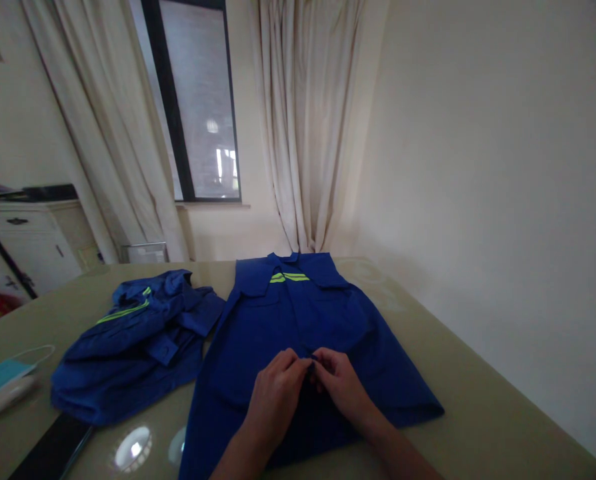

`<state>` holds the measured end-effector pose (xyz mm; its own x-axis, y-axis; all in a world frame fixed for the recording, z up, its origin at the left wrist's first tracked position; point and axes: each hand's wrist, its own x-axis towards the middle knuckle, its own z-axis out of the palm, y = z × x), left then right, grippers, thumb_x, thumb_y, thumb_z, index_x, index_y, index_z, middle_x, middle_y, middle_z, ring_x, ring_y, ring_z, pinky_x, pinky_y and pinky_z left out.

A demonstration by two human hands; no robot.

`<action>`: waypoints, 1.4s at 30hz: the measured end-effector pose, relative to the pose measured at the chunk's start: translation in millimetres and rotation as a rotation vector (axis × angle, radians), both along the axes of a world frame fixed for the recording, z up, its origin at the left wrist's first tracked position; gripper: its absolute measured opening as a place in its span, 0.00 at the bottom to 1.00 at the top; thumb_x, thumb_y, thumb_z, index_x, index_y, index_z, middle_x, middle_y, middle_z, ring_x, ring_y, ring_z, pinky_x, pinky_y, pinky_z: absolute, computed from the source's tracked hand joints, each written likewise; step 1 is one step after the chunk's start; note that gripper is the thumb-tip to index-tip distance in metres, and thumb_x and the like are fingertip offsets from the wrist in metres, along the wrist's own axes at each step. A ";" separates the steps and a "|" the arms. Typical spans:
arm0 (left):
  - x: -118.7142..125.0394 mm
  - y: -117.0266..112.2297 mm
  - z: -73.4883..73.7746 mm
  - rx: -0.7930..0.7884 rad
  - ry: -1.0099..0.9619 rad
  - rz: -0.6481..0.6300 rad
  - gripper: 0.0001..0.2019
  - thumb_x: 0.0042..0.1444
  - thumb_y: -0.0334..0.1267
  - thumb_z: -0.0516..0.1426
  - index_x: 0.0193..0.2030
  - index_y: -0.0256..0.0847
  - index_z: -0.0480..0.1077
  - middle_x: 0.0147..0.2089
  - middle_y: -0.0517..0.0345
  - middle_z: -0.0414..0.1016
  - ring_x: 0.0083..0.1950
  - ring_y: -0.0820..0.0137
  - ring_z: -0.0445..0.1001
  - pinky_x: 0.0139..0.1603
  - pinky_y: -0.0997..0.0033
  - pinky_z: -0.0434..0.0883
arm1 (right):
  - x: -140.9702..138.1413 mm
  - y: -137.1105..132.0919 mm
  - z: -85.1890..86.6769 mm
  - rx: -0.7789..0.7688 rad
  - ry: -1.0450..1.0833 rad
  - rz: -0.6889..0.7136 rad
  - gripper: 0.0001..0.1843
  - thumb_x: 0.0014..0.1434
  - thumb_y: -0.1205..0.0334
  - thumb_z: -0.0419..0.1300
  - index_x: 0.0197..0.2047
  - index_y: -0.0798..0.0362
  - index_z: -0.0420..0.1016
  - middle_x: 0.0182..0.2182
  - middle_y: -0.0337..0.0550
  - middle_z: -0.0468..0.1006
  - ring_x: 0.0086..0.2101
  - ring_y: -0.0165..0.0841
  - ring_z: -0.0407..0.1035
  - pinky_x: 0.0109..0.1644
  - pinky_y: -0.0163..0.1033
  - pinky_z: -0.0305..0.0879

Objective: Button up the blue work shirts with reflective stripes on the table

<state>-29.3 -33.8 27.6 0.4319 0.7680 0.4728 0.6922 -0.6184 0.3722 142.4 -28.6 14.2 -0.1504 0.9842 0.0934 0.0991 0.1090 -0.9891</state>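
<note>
A blue work jacket [273, 327] with yellow-green stripes lies spread on the table, its collar at the far side and its sleeves folded in near the top. Over the lower middle of its front, my left hand [278, 387] and my right hand [339, 380] meet with fingertips almost touching. Both hands are closed in a pinch on the jacket's front edge, where the cloth is lifted a little. Any button between the fingers is too small and dark to make out.
A second blue garment [143, 347] lies crumpled at the left. Nearer the left edge are a light blue face mask [3, 379], a white rounded object [8, 397] and a black flat object [53, 450]. The glossy table [478, 400] runs along a wall at the right.
</note>
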 end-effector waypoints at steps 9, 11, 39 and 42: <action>2.8 -6.6 -0.1 0.220 0.099 -0.174 0.15 0.65 0.25 0.51 0.46 0.45 0.75 0.36 0.56 0.75 0.38 0.65 0.73 0.40 0.66 0.72 | 6.1 2.3 2.0 0.006 0.060 -0.074 0.23 0.58 0.38 0.65 0.30 0.51 0.71 0.21 0.34 0.70 0.19 0.27 0.62 0.23 0.33 0.56; 6.0 -12.1 3.0 0.137 0.060 -0.239 0.16 0.65 0.25 0.51 0.47 0.47 0.76 0.36 0.56 0.76 0.38 0.67 0.73 0.42 0.68 0.72 | 18.7 8.5 1.4 -0.001 0.097 -0.196 0.23 0.56 0.38 0.65 0.30 0.51 0.71 0.20 0.34 0.71 0.19 0.28 0.63 0.22 0.34 0.54; 6.4 37.2 -41.2 -0.815 -0.637 0.025 0.20 0.61 0.41 0.54 0.58 0.35 0.71 0.49 0.48 0.80 0.28 0.75 0.74 0.26 0.74 0.72 | 9.7 -6.7 7.2 0.152 -0.772 -0.084 0.19 0.56 0.41 0.68 0.40 0.47 0.81 0.33 0.42 0.81 0.32 0.36 0.73 0.33 0.36 0.57; 6.5 34.3 -36.9 -0.777 -0.587 -0.054 0.19 0.63 0.38 0.49 0.56 0.38 0.74 0.50 0.49 0.82 0.27 0.75 0.73 0.26 0.74 0.71 | 10.4 -5.3 4.7 0.104 -0.778 -0.150 0.14 0.57 0.46 0.66 0.37 0.49 0.80 0.30 0.43 0.81 0.31 0.36 0.73 0.32 0.37 0.56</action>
